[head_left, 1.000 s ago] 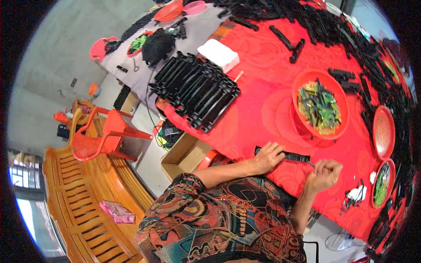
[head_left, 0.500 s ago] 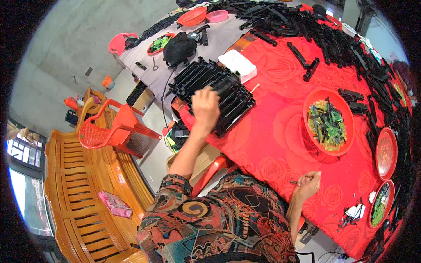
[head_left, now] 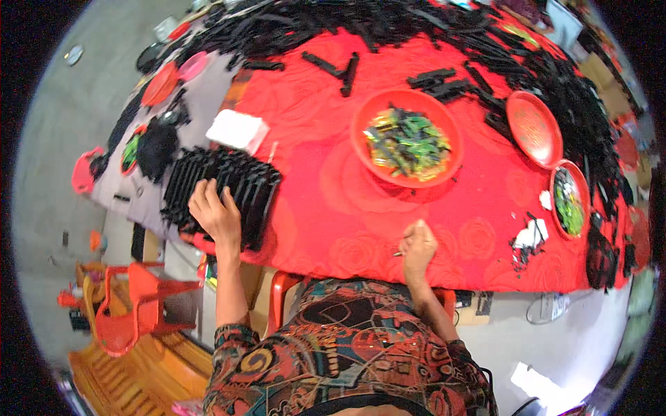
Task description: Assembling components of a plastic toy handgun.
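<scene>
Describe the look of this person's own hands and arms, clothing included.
The left hand and right hand are bare, without gloves. The left sleeve and right sleeve are dark with a busy print that includes red and tan, ending around the elbows. No watch shows; blur hides whether there are rings.

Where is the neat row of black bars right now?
The row of black bars is left of centre in the head view, with the left hand over it and a white block just beyond it.
</scene>
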The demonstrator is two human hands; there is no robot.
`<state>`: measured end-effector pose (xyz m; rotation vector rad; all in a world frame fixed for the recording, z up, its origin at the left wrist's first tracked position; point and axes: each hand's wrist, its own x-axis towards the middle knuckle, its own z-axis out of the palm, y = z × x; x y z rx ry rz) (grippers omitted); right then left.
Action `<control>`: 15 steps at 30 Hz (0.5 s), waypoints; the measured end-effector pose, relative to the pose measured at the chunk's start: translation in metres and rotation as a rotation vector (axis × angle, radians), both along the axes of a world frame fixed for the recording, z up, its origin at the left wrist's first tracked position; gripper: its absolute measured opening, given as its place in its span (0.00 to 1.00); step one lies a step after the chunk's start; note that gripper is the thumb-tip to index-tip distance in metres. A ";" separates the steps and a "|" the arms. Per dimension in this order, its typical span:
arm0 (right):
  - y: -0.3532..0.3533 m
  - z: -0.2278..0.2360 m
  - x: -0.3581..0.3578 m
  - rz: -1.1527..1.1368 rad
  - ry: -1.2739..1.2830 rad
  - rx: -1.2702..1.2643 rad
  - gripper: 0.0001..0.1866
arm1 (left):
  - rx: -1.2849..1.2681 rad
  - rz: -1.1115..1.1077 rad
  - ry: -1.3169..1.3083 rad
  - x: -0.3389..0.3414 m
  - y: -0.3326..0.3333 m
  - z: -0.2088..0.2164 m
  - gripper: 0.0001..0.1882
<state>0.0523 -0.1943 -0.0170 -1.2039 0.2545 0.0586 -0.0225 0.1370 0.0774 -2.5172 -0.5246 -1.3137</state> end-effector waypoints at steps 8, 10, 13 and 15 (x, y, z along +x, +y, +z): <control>-0.001 0.024 0.002 0.103 -0.645 -0.503 0.14 | -0.345 -0.809 0.204 0.065 -0.148 -0.061 0.10; -0.006 0.007 0.006 0.095 -0.593 -0.538 0.15 | -0.433 -0.967 0.250 0.074 -0.172 -0.075 0.10; -0.008 0.004 0.003 0.075 -0.508 -0.599 0.16 | -0.480 -1.083 0.337 0.069 -0.190 -0.095 0.11; -0.009 -0.005 0.001 0.123 -0.546 -0.499 0.16 | -0.511 -1.166 0.419 0.060 -0.197 -0.097 0.09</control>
